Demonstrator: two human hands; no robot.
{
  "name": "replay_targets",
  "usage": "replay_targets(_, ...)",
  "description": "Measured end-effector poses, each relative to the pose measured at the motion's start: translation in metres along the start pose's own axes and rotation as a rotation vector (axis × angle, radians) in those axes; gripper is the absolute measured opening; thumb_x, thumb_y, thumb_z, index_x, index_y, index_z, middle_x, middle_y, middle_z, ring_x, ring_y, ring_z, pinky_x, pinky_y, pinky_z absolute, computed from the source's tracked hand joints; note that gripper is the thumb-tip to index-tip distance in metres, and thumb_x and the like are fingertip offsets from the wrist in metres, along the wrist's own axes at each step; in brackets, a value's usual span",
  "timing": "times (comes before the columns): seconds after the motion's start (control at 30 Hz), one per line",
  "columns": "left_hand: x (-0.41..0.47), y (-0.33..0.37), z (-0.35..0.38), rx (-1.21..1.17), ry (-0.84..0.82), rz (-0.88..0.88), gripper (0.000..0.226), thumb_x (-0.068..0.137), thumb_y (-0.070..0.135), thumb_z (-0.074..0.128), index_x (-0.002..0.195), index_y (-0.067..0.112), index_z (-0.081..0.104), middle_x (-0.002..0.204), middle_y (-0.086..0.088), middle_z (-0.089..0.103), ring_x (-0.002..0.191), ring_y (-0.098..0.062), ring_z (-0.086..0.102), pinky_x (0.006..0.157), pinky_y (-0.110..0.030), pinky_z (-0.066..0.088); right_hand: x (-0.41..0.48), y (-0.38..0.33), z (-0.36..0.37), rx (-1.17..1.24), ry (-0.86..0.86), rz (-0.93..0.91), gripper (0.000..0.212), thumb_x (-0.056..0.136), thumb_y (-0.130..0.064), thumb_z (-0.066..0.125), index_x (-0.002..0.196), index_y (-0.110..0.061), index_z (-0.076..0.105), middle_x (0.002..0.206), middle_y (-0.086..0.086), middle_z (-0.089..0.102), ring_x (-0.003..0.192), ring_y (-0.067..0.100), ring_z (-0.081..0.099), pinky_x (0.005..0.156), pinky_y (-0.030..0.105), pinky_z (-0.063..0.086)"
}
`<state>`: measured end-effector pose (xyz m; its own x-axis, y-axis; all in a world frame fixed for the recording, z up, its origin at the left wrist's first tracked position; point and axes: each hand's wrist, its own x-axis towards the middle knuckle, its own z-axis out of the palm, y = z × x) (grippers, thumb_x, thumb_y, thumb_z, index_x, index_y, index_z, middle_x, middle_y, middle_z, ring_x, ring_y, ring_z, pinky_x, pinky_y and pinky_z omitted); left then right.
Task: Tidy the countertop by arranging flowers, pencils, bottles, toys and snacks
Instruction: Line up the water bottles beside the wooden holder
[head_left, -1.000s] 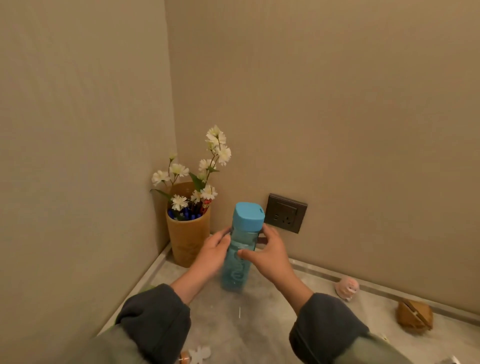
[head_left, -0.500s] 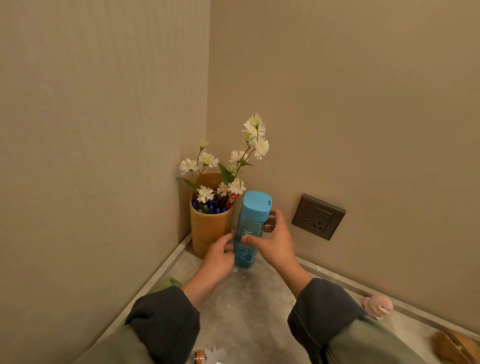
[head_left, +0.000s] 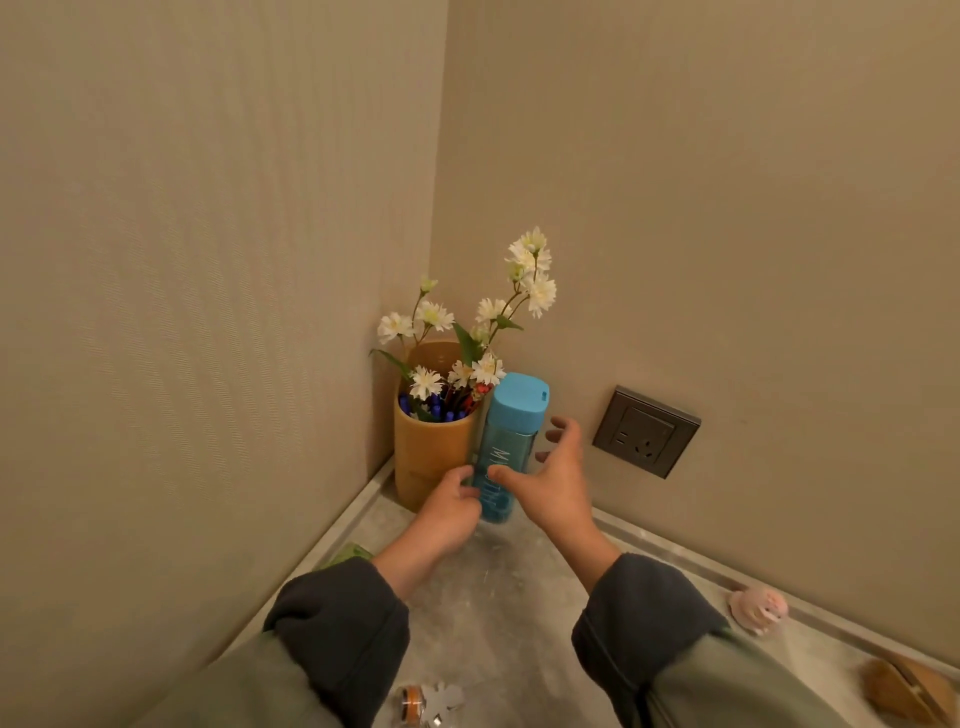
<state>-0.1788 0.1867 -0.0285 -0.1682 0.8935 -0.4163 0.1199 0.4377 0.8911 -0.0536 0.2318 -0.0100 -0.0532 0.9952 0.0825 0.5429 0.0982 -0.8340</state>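
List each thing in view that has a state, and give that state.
Yellow holder: upright, filled with flowers and pencils.
Blue bottle: upright, cap shut, standing beside the holder.
Left hand: fingers curled against the bottle; hold unclear.
Right hand: open, fingers spread by the bottle.
Wall socket: nothing plugged in.

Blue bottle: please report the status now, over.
Left hand grips blue bottle low; right hand open, thumb on it. Bottle upright on countertop, beside pencil holder. Nothing in the way.
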Motion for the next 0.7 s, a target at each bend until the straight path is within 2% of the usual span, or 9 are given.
replay_targets(0.13,-0.014,0.014,-0.007,0.048,0.001,0.028,0.055,0.096,0.005,0.044,0.147,0.019,0.028,0.143,-0.007,0.045,0.123,-0.023,0.049,0.102,-0.040,0.046,-0.019,-0.002,-0.013,0.065,-0.003,0.048,0.097,0.069,-0.026,0.087,0.142,-0.027,0.023,0.139,0.002,0.041,0.114,0.016,0.051,0.090,0.034,0.049)
replay_targets(0.37,-0.072,0.030,-0.021,0.071,-0.031,0.152,0.047,0.097,0.012,0.044,0.142,0.019,0.037,0.137,-0.003,0.049,0.118,-0.018,0.051,0.095,-0.036,0.048,-0.081,-0.016,-0.027,0.239,-0.057,0.046,0.079,0.079,-0.020,0.079,0.139,-0.025,0.027,0.125,-0.004,0.045,0.107,0.013,0.057,0.071,0.019,0.046)
replay_targets(0.5,-0.115,0.012,-0.037,0.125,0.008,0.220,0.036,0.098,0.018,0.045,0.133,0.021,0.049,0.126,0.001,0.056,0.112,-0.014,0.055,0.093,-0.033,0.048,-0.127,-0.022,-0.024,0.298,-0.145,0.042,0.067,0.082,-0.020,0.075,0.133,-0.030,0.032,0.118,-0.009,0.047,0.099,0.008,0.059,0.068,0.019,0.048)
replay_targets(0.63,-0.153,-0.026,-0.053,0.192,0.083,0.233,0.032,0.096,0.015,0.051,0.127,0.017,0.056,0.123,0.000,0.060,0.113,-0.014,0.056,0.096,-0.029,0.045,-0.170,-0.020,-0.012,0.305,-0.255,0.053,0.062,0.085,-0.020,0.072,0.134,-0.027,0.035,0.121,-0.005,0.050,0.095,0.009,0.061,0.067,0.018,0.051)
replay_targets(0.7,-0.174,-0.049,-0.059,0.204,0.138,0.261,0.031,0.094,0.010,0.054,0.125,0.012,0.059,0.123,-0.003,0.061,0.111,-0.012,0.057,0.095,-0.019,0.043,-0.191,-0.018,-0.006,0.302,-0.318,0.064,0.057,0.085,-0.019,0.071,0.131,-0.027,0.038,0.118,-0.004,0.051,0.093,0.009,0.062,0.062,0.016,0.051)
